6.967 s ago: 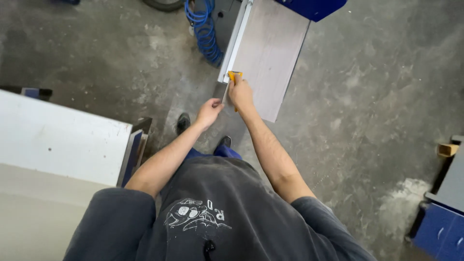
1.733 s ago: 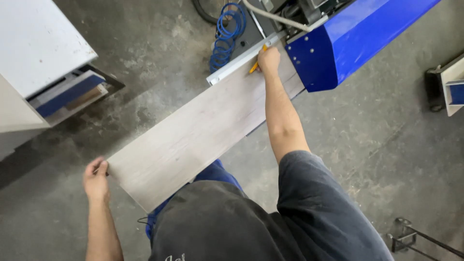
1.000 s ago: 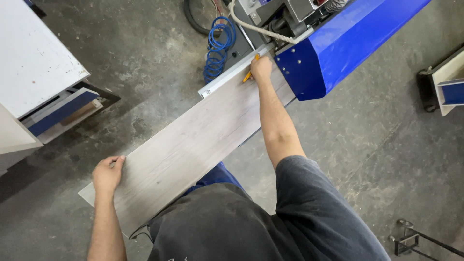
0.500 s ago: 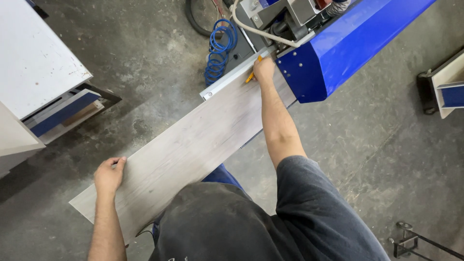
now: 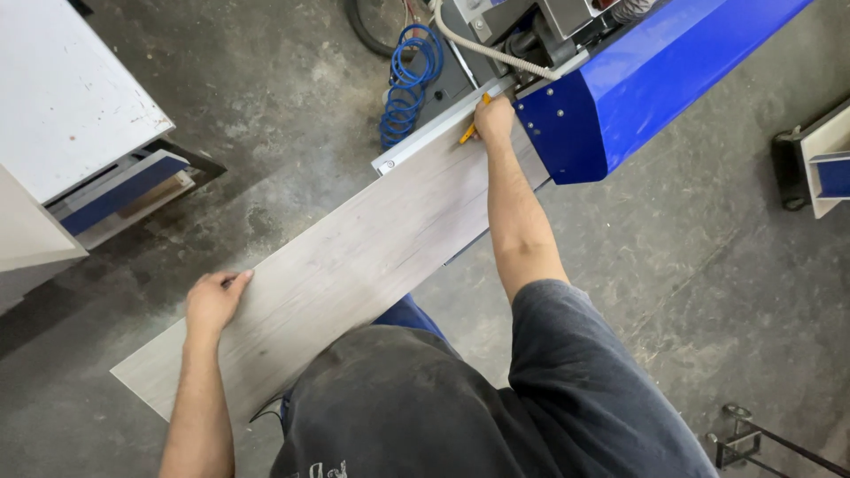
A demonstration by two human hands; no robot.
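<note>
A: Shirt [image 5: 425,407] dark grey, nearest the camera, blue trousers [image 5: 403,316] just past it, tucked under the board.

B: Board?

A: Long pale grey wood-grain board [image 5: 354,265], running diagonally from lower left to upper right, held above the concrete floor [image 5: 708,292]. Near end hangs free. Far end lies against a light metal rail [image 5: 429,133] and goes in under a blue machine cover [image 5: 637,75].

B: Hands?

A: Left hand [image 5: 215,301] on the board's near part, at its upper long edge. Palm down, fingers curled over that edge, gripping it. Right hand [image 5: 494,118] at the far end, arm stretched out over the board. It's closed around a yellow tool [image 5: 472,128], the tip sticking out toward the rail. Can't tell what kind of tool, mostly hidden by the fist.

B: Tool touching the rail?

A: Right at the seam between board and rail. Contact not clear.

B: Around it?

A: White cabinet [image 5: 66,88] upper left, with a blue-fronted panel [image 5: 119,190] at its lower edge, well apart from the board. Blue coiled hose [image 5: 407,80] on the floor beside the rail. Grey machine parts and a pale ribbed hose [image 5: 482,49] behind the right hand. Dark wheel [image 5: 367,18] at the top edge. Cart with a blue panel [image 5: 819,164] far right. Metal frame [image 5: 753,443] on the floor, lower right.
</note>
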